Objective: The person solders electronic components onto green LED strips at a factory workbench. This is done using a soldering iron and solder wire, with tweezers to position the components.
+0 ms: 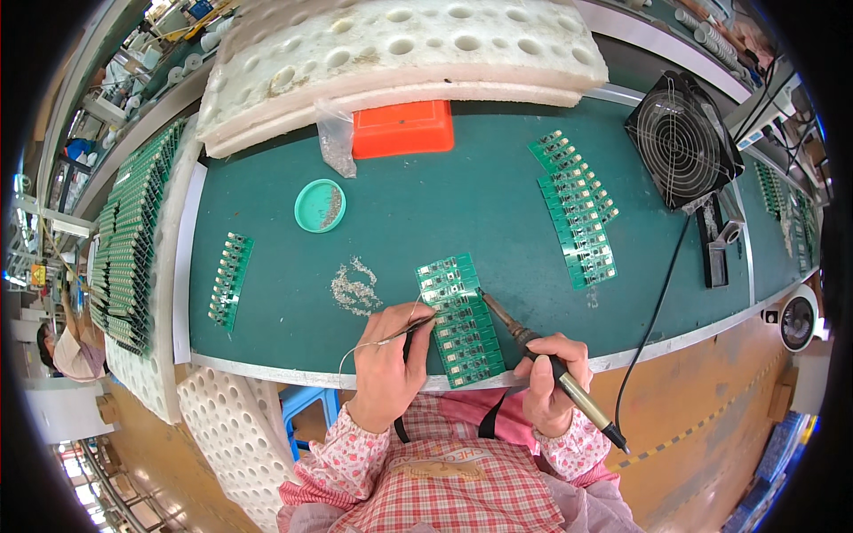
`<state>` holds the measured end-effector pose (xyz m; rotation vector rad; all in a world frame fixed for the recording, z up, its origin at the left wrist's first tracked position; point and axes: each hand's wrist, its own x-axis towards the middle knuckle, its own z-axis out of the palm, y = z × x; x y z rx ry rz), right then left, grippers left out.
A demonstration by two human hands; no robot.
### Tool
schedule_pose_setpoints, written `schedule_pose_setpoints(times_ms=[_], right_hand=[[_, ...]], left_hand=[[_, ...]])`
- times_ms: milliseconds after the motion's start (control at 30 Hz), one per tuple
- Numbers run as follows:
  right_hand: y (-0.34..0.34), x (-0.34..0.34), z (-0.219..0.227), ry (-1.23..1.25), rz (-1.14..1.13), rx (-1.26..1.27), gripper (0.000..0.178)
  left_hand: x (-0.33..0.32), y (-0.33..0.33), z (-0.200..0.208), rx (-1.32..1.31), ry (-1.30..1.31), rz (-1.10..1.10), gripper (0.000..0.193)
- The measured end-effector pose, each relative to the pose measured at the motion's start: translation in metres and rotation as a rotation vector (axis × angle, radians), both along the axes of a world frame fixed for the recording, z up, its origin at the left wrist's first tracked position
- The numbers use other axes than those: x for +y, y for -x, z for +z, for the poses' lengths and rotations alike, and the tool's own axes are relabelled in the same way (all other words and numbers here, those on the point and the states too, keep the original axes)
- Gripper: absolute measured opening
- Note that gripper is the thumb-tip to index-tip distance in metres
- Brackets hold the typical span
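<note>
A green circuit board panel (466, 342) with rows of small white parts lies at the near edge of the bench. My left hand (388, 362) is at its left side, closed on dark tweezers (416, 327) whose tips reach the board. A thin solder wire (343, 357) also runs through the left fingers toward the board. Closed around a soldering iron (585, 404), my right hand (553, 380) is right of the panel. The iron's tip is at the panel's upper right edge; whether it touches cannot be made out.
Loose small parts (354, 289) lie left of the panel, below a green dish (306, 209). More board panels (577, 222) rest at right, beside a black fan (682, 142). A red bin (404, 129) and white foam (400, 75) stand behind. Stacked boards (133, 249) line the left.
</note>
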<state>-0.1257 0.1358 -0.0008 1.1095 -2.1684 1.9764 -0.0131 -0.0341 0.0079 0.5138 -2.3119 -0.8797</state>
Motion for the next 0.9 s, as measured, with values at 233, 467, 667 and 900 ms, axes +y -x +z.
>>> schedule_pose_setpoints(times_ms=[233, 467, 667, 900], right_hand=[[-0.001, 0.002, 0.000, -0.023, 0.004, -0.004, 0.012], [0.000, 0.001, 0.004, -0.023, 0.019, 0.009, 0.012], [-0.004, -0.004, 0.008, 0.127, 0.094, -0.227, 0.013], [0.001, -0.017, 0.018, 0.245, 0.269, -0.230, 0.018]], left_hand=[[0.001, 0.001, 0.003, -0.029, 0.026, 0.012, 0.017], [0.001, -0.001, -0.001, -0.025, -0.005, 0.023, 0.022], [0.001, -0.002, -0.001, -0.028, -0.024, 0.025, 0.022], [0.002, -0.002, 0.002, -0.039, -0.052, 0.037, 0.022]])
